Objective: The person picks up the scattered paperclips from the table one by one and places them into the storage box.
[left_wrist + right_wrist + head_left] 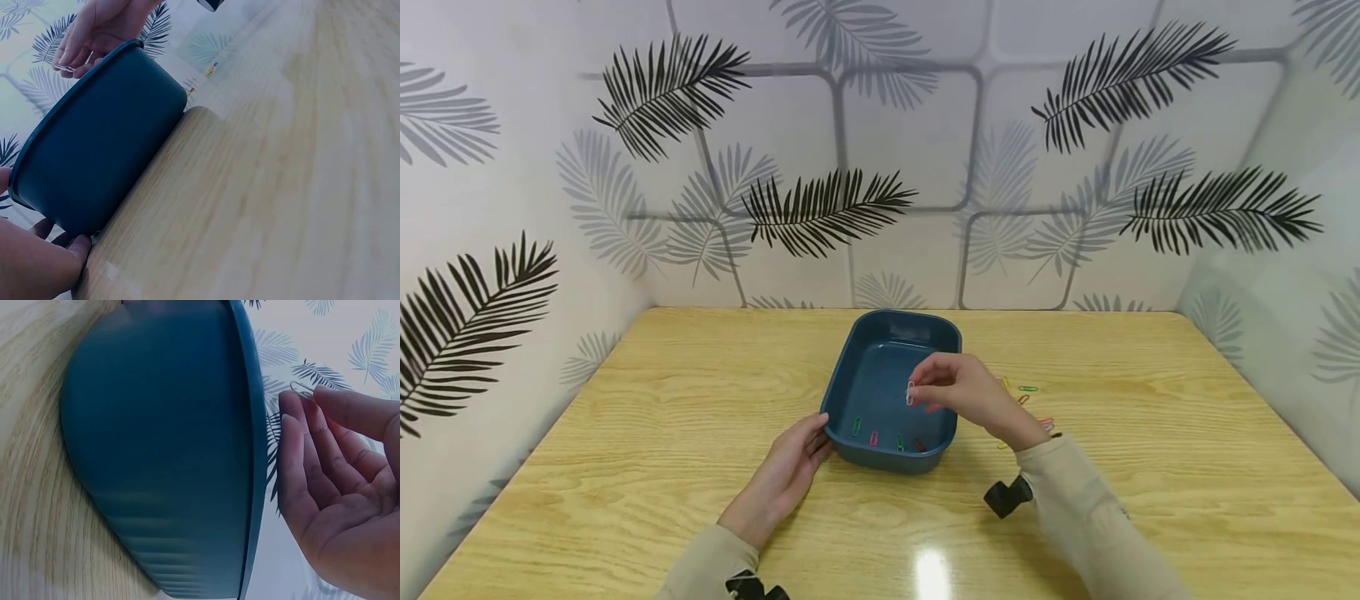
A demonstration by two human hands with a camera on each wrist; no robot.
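Note:
A dark blue plastic basin (891,461) stands on the table. My left hand (786,471) holds its near left corner, thumb at the rim and fingers low against the side. Over the basin's right part, my right hand (966,387) pinches a white paper clip (911,393) between thumb and fingertips. In the right wrist view the clip (302,389) sticks out past the fingertips, above the rim. Inside the basin, along the near end, lie a green paper clip (857,426), a pink one (874,438), another green one (900,442) and a red one (919,446).
Right of the basin, several loose paper clips lie on the wooden table (700,375), among them a green clip (1028,388) and an orange clip (1023,399). My right forearm partly covers this group. A leaf-patterned wall (910,250) rises behind the table.

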